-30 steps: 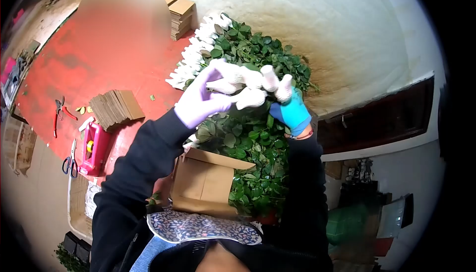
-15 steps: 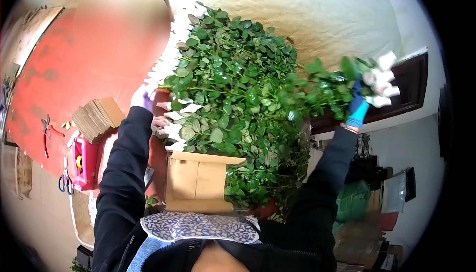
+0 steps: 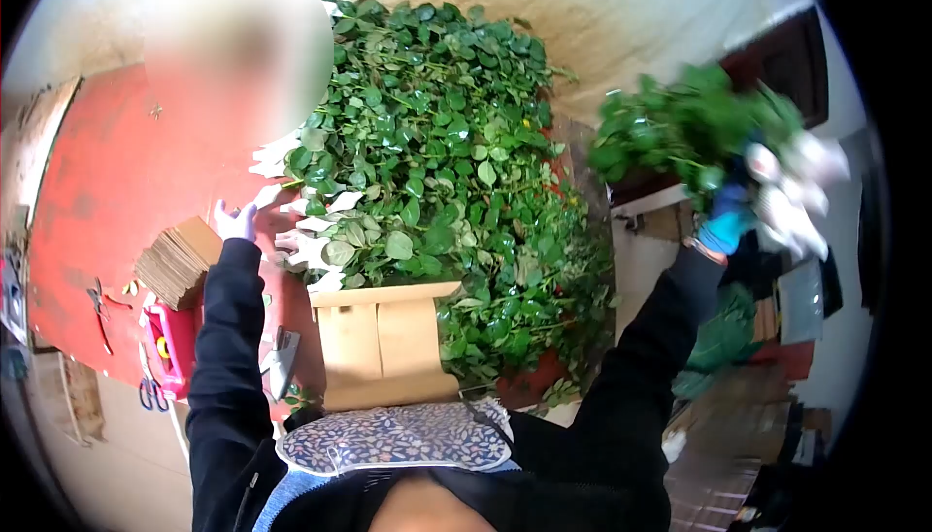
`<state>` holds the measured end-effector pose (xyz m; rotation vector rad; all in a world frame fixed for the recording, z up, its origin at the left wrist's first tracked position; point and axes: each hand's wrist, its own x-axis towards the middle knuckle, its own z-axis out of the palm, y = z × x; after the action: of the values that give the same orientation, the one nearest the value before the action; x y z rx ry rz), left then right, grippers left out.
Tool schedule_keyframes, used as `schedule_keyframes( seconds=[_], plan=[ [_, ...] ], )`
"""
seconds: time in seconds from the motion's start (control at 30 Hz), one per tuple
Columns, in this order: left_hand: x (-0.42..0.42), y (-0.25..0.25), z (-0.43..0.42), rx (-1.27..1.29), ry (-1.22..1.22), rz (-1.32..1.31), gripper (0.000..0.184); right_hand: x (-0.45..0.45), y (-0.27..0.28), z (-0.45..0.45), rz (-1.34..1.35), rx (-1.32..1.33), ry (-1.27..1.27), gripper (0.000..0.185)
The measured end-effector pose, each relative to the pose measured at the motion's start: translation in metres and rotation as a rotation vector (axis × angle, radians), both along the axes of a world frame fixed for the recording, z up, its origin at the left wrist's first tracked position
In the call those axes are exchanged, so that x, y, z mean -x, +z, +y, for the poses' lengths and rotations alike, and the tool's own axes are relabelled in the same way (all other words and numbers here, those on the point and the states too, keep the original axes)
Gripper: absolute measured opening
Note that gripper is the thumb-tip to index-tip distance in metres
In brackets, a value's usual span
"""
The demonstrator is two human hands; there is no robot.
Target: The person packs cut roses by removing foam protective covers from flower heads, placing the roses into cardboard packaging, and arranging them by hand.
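My right hand, in a blue glove, is closed around a bunch of leafy rose stems out to the right. White-covered heads stick out past the fist, smeared by motion. My left hand, in a pale purple glove, has its fingers apart and holds nothing. It is over the red table, left of the white-covered heads at the edge of the big rose pile. Close below that hand lies a stack of cardboard pieces.
A sheet of folded brown cardboard lies in front of my body. On the red table are red-handled pruners, a pink holder and scissors. A grey tool lies beside the cardboard. A blurred patch covers the upper left.
My left hand has come away from the stem ends and moved left, its fingers now spread. My right hand has carried the rose bunch farther right, off the pile.
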<state>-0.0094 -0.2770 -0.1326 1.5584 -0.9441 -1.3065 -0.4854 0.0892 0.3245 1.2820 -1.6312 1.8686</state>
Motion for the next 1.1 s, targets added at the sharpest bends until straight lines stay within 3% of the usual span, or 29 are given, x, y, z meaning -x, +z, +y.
schedule_keyframes(
  seconds=[0.03, 0.07, 0.1, 0.13, 0.17, 0.2, 0.23, 0.33, 0.43, 0.57, 0.63, 0.7, 0.73, 0.8, 0.83, 0.87, 0.93, 0.97, 1.0, 1.03, 1.1],
  plan=[
    [-0.016, -0.04, -0.01, 0.314, 0.039, -0.237, 0.061, -0.024, -0.011, -0.012, 0.161, -0.168, -0.005, 0.042],
    [-0.029, -0.052, -0.013, 0.397, -0.069, -0.221, 0.048, -0.044, -0.021, -0.026, 0.325, -0.319, 0.024, 0.04],
    [-0.015, -0.016, 0.012, 0.622, -0.158, 0.01, 0.028, -0.062, -0.033, -0.041, 0.473, -0.437, 0.088, 0.038],
    [-0.006, 0.048, 0.043, 0.338, -0.319, -0.013, 0.012, -0.076, -0.046, -0.056, 0.575, -0.534, 0.139, 0.036],
    [0.013, 0.12, 0.083, 0.393, -0.457, -0.035, 0.015, -0.089, -0.06, -0.072, 0.657, -0.625, 0.175, 0.034],
    [0.025, 0.158, 0.11, 0.363, -0.522, 0.143, 0.018, -0.098, -0.07, -0.084, 0.751, -0.723, 0.155, 0.037],
    [0.029, 0.18, 0.127, 0.314, -0.604, 0.165, 0.015, -0.108, -0.081, -0.095, 0.85, -0.814, 0.139, 0.04],
    [0.041, 0.224, 0.156, 0.593, -0.666, 0.115, 0.018, -0.143, -0.087, -0.111, 0.766, -1.004, 0.272, 0.044],
    [0.034, 0.277, 0.174, 0.511, -0.714, 0.24, 0.021, -0.165, -0.092, -0.119, 0.871, -1.022, 0.33, 0.043],
    [0.027, 0.267, 0.169, 0.68, -0.717, 0.258, 0.02, -0.177, -0.104, -0.12, 1.055, -0.942, 0.387, 0.039],
    [0.018, 0.275, 0.164, 1.041, -0.654, -0.022, 0.023, -0.177, -0.104, -0.122, 1.02, -0.955, 0.408, 0.039],
    [0.01, 0.258, 0.16, 0.743, -0.204, 0.232, 0.022, -0.169, -0.107, -0.122, 0.978, -0.968, 0.417, 0.038],
    [-0.015, 0.277, 0.153, 0.672, -0.161, 0.419, 0.019, -0.158, -0.112, -0.121, 0.966, -1.004, 0.343, 0.038],
    [-0.036, 0.308, 0.152, 0.756, -0.165, 0.383, 0.011, -0.156, -0.106, -0.115, 0.953, -1.118, 0.216, 0.038],
    [-0.036, 0.31, 0.157, 0.907, -0.196, 0.151, 0.008, -0.15, -0.116, -0.119, 1.02, -1.091, 0.227, 0.039],
    [-0.025, 0.309, 0.163, 1.087, -0.338, -0.073, 0.015, -0.154, -0.118, -0.119, 1.021, -1.02, 0.219, 0.036],
    [0.004, 0.324, 0.188, 1.119, -0.618, -0.306, 0.032, -0.18, -0.114, -0.123, 1.014, -0.955, 0.243, 0.032],
    [0.017, 0.315, 0.187, 1.233, -0.625, -0.445, 0.038, -0.189, -0.111, -0.125, 1.016, -0.957, 0.267, 0.033],
    [0.022, 0.311, 0.182, 1.274, -0.689, -0.424, 0.045, -0.199, -0.106, -0.125, 1.016, -0.982, 0.282, 0.033],
    [0.021, 0.31, 0.181, 1.335, -0.694, -0.648, 0.044, -0.204, -0.106, -0.127, 1.018, -0.981, 0.283, 0.033],
    [0.024, 0.313, 0.182, 1.473, -0.57, -0.63, 0.042, -0.207, -0.108, -0.125, 1.032, -0.94, 0.293, 0.034]
  ],
)
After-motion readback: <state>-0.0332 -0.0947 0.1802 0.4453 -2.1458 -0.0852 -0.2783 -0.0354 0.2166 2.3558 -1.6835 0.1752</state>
